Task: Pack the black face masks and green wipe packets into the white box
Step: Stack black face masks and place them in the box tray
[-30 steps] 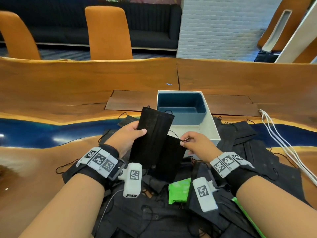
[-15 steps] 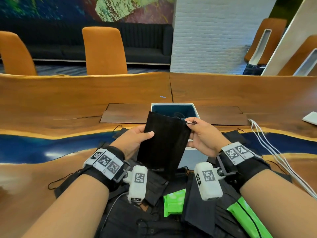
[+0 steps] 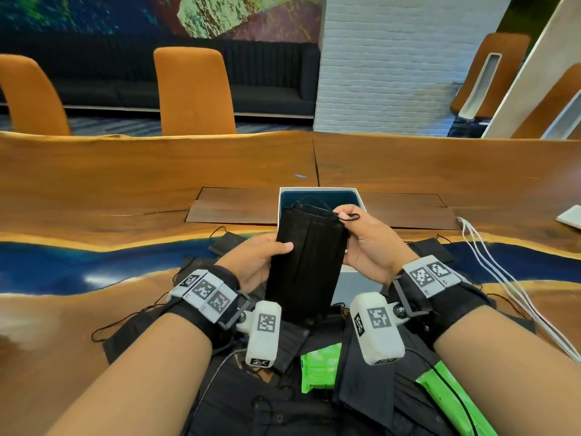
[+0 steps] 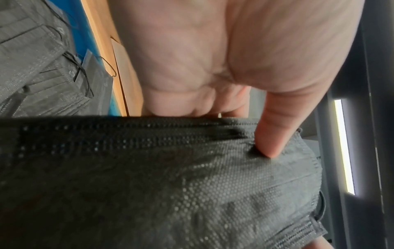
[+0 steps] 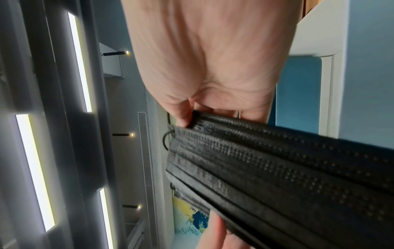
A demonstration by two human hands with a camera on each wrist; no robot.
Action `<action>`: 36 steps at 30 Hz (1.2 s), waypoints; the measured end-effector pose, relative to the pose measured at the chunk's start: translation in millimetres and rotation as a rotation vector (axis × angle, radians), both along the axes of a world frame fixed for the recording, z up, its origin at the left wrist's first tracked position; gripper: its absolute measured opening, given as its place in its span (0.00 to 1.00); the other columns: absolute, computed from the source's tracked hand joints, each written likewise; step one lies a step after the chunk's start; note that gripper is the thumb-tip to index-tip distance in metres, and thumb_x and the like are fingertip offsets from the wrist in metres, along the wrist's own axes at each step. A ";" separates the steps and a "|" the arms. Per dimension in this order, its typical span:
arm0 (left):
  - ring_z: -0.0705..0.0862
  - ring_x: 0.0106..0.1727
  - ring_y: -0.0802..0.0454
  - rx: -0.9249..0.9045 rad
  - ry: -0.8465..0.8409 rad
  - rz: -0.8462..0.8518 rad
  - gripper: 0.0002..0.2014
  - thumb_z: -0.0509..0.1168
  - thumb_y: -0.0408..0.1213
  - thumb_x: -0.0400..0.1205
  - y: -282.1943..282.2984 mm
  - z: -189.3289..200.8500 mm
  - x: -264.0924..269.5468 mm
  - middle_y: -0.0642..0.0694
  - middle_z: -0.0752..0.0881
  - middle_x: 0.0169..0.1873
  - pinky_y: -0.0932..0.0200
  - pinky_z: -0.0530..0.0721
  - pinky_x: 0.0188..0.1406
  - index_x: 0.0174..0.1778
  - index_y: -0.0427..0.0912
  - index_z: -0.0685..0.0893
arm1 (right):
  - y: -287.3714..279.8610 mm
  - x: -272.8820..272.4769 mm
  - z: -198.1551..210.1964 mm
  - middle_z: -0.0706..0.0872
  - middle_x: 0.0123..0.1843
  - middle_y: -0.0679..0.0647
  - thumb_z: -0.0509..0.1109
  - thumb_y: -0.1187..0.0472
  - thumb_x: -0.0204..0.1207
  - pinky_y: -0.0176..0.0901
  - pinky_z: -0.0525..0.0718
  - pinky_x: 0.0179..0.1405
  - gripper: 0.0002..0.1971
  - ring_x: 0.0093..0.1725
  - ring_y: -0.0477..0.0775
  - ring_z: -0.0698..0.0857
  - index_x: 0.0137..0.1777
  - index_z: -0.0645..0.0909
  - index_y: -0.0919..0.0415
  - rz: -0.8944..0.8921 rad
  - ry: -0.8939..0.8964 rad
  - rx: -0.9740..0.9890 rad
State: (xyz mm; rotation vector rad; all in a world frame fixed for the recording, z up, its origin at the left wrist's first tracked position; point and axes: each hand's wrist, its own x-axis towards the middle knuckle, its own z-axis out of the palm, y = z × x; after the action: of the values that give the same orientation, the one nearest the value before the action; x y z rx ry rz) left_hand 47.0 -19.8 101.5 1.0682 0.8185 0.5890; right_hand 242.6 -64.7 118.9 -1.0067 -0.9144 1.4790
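Note:
A stack of black face masks [image 3: 306, 262] is held upright between both hands, just in front of the white box [image 3: 360, 199] with its blue inside. My left hand [image 3: 264, 253] grips the stack's left edge, thumb pressed on its face [image 4: 270, 144]. My right hand [image 3: 361, 237] holds the right edge near the top and pinches an ear loop [image 3: 352, 217]; its thumb clamps the stack's edge [image 5: 183, 118]. More black masks [image 3: 283, 401] lie heaped on the table below my wrists. One green wipe packet [image 3: 319, 366] shows in the heap, another [image 3: 452, 401] at the lower right.
White cables [image 3: 503, 278] run along the table at the right. A white object [image 3: 570, 217] lies at the far right edge. Dark inlaid panels [image 3: 232, 206] flank the box. Orange chairs [image 3: 195, 92] stand beyond the table's far side.
My right hand brought a second mask up onto the one in my left hand. Both hands now hold them squared together as one stack, raised in front of the box.

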 end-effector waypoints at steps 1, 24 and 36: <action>0.85 0.56 0.46 0.001 0.011 -0.010 0.10 0.56 0.29 0.85 -0.7 -0.5 0.6 0.41 0.88 0.50 0.51 0.83 0.55 0.56 0.35 0.82 | 0.7 -1.9 -0.7 0.81 0.44 0.53 0.55 0.61 0.86 0.56 0.81 0.49 0.11 0.45 0.52 0.80 0.46 0.77 0.54 -0.009 -0.009 -0.001; 0.83 0.60 0.44 0.038 -0.055 0.354 0.16 0.53 0.32 0.87 -1.4 -9.0 26.7 0.39 0.82 0.63 0.45 0.85 0.52 0.71 0.45 0.71 | -8.7 -23.9 -52.1 0.85 0.64 0.60 0.57 0.64 0.85 0.57 0.80 0.68 0.15 0.64 0.57 0.84 0.69 0.76 0.61 0.024 -0.248 -0.103; 0.68 0.18 0.62 -0.052 -0.131 0.196 0.07 0.58 0.36 0.86 4.2 -13.7 8.9 0.46 0.72 0.30 0.69 0.73 0.19 0.52 0.41 0.81 | 1.3 -3.3 -42.4 0.87 0.59 0.56 0.57 0.60 0.85 0.60 0.80 0.66 0.11 0.62 0.57 0.84 0.56 0.82 0.53 0.055 -0.514 -0.098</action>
State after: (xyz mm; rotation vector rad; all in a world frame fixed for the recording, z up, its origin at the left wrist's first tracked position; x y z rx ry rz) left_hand 55.9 -15.6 87.8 0.8983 0.8239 0.7908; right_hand 239.4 -63.4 76.6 -1.4837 -1.2458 1.3407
